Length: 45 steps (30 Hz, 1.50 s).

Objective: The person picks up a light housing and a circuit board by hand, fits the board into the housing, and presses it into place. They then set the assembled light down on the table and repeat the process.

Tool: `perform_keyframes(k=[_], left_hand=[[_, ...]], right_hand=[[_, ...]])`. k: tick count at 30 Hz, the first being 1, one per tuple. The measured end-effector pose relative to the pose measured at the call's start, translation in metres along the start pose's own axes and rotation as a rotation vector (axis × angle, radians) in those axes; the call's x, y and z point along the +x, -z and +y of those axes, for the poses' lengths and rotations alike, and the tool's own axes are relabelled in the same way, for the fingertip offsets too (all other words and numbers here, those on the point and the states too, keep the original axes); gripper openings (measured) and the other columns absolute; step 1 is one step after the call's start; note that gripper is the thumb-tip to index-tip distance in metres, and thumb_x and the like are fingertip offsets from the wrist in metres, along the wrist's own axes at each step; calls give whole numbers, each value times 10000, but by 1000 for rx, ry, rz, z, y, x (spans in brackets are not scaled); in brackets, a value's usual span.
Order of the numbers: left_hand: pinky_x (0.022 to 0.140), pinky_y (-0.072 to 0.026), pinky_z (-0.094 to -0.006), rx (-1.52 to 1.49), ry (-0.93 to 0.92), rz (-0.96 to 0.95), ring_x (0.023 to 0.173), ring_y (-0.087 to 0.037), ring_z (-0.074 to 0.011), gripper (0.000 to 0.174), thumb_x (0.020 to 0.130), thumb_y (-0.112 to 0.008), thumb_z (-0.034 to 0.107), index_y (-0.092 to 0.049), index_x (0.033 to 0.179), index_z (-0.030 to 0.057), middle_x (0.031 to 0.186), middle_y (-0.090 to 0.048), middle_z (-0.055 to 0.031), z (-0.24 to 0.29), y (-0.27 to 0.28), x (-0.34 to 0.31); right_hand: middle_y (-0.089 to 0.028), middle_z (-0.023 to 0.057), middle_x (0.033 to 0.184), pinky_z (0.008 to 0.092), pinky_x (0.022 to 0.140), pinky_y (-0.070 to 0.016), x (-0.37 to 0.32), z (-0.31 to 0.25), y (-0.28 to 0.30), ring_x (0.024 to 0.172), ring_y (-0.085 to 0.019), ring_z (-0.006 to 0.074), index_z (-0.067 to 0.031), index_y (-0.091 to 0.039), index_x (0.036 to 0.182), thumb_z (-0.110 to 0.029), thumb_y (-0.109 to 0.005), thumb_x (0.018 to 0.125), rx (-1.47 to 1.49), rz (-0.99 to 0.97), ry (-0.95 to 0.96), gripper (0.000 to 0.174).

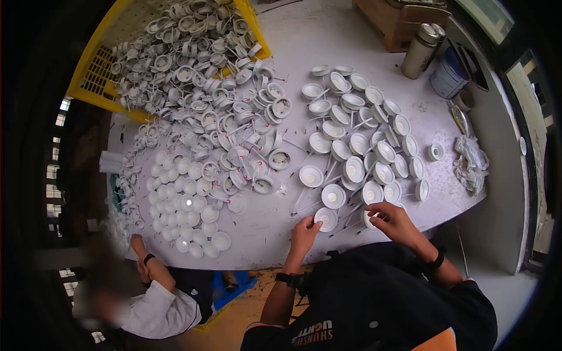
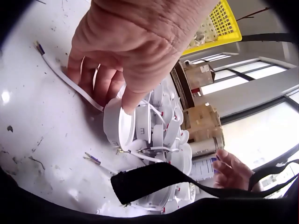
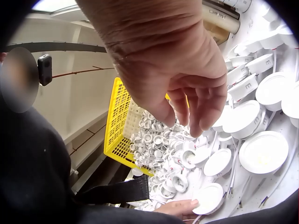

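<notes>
At the near edge of the table my left hand (image 1: 303, 235) pinches the rim of a round white downlight (image 1: 326, 219). In the left wrist view its thumb lies over the rim of that downlight (image 2: 113, 125), with the fingers behind and a white cable trailing from it. My right hand (image 1: 395, 223) hovers at the near side of the spread-out downlights (image 1: 354, 169), overlapping one white disc in the head view. Its fingers hang loosely bent with nothing between them, as the right wrist view shows.
A yellow crate (image 1: 91, 79) spills white ring-shaped housings (image 1: 205, 88) across the left of the table. White round discs (image 1: 181, 205) lie in front of them. A flask (image 1: 418, 52), a blue tub (image 1: 449, 73) and crumpled plastic (image 1: 470, 164) stand right. Another person (image 1: 161, 310) sits left.
</notes>
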<state>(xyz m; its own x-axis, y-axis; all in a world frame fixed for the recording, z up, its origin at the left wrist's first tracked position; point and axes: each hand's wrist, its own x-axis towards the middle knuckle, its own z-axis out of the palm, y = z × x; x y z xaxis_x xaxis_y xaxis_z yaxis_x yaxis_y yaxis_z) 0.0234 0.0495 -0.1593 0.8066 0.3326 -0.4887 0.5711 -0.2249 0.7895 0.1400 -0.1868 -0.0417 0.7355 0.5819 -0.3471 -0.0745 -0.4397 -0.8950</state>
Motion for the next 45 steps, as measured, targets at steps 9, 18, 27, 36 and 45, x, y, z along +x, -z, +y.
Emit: perform_keyframes(k=[9,18,27,36,45], left_hand=[[723,-453,-302,-240,-52,721,797,-556,-183,327,794,-622,166,-557,1068,1,914,-590,-103,-24,73,54],[576,-464,-254,-262,229,459,650,-543,-131,214,743,-631,112,-554,917,15,801,-570,-65,-28,108,101],[519,-443,-256,-490,81,710,632,-540,-113,141,756,-583,51,-526,882,23,816,-559,-44,6,108,0],[729,-429,-230,311,-578,181,826,-534,-99,315,744,-597,-43,-527,1047,0,899,-543,-38,140,77,-91],[860,-394,-312,-453,-535,-87,981,-524,-185,464,880,-508,329,-444,1171,-27,1042,-547,-144,130,26,-96]], right_hand=[[-607,101,889,286,631,-490,8,5,0,704,-600,181,-50,-586,1062,-90,-599,808,-96,53,82,258],[-598,115,900,283,618,-484,16,-8,0,707,-591,191,-45,-581,1067,-81,-589,811,-94,4,80,258],[-603,104,890,290,633,-490,7,-18,-2,725,-601,195,-43,-581,1072,-81,-583,812,-117,-18,113,262],[-598,122,919,293,609,-490,5,-96,-32,718,-603,174,-24,-527,1147,-217,-646,793,-14,-299,323,420],[-592,87,822,226,428,-485,-9,-87,-27,596,-586,117,39,-517,1025,-147,-602,824,519,-186,29,287]])
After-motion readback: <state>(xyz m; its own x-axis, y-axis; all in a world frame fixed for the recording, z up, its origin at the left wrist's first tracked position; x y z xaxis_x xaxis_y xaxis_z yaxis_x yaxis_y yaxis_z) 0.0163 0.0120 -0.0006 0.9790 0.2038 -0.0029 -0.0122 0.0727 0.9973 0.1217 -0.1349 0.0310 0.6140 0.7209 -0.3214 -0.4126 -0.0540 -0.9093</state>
